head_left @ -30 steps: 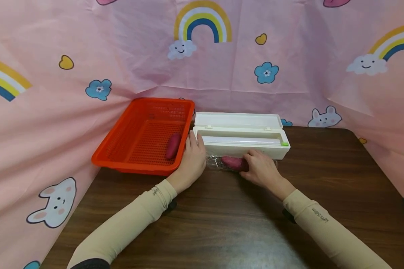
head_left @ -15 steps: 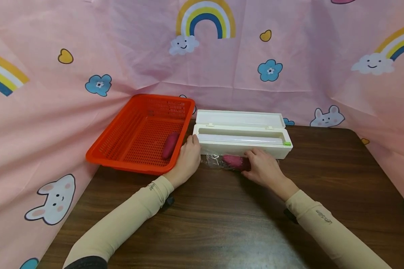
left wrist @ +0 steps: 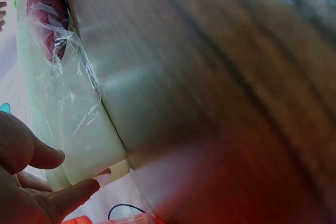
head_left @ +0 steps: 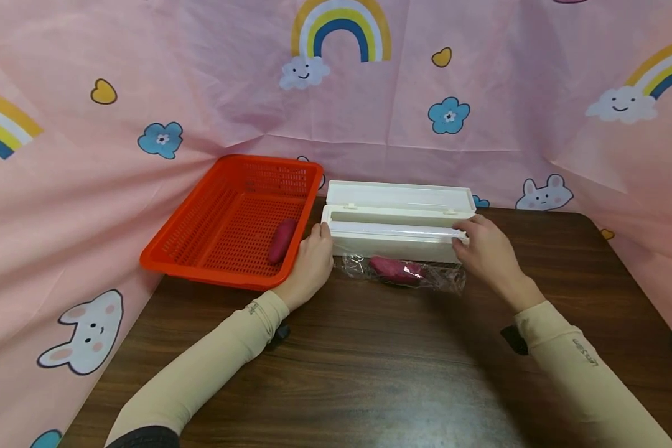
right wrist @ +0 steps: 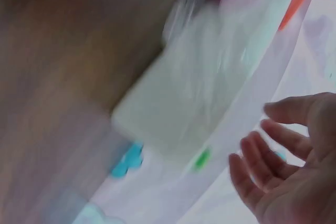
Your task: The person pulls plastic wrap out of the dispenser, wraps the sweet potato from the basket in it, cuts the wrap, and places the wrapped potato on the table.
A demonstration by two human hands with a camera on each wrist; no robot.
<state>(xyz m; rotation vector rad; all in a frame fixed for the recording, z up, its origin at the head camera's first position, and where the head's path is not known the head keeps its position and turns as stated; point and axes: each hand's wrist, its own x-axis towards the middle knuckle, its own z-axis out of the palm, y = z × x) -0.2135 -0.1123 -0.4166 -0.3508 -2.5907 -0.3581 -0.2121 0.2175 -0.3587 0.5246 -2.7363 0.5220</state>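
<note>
A white cling film dispenser (head_left: 403, 247) stands with its lid raised and a film roll (head_left: 392, 229) inside. My left hand (head_left: 310, 261) grips its left end, thumb and fingers (left wrist: 79, 198) on either side of the corner in the left wrist view. In front of the dispenser lies a red-skinned sweet potato (head_left: 394, 269) under clear cling film (head_left: 445, 278) drawn out along the front wall. Above the dispenser's right end hovers my right hand (head_left: 490, 255), fingers parted and holding nothing. A green slider (right wrist: 201, 159) shows near it in the right wrist view.
An orange-red plastic basket (head_left: 213, 277) stands left of the dispenser, with a second sweet potato (head_left: 282, 241) in it. A patterned pink cloth (head_left: 369, 112) hangs behind the dark wooden table (head_left: 369, 367).
My right hand has let go of the wrapped sweet potato and moved right and up to the dispenser's right end. My left hand has slid slightly down the left end.
</note>
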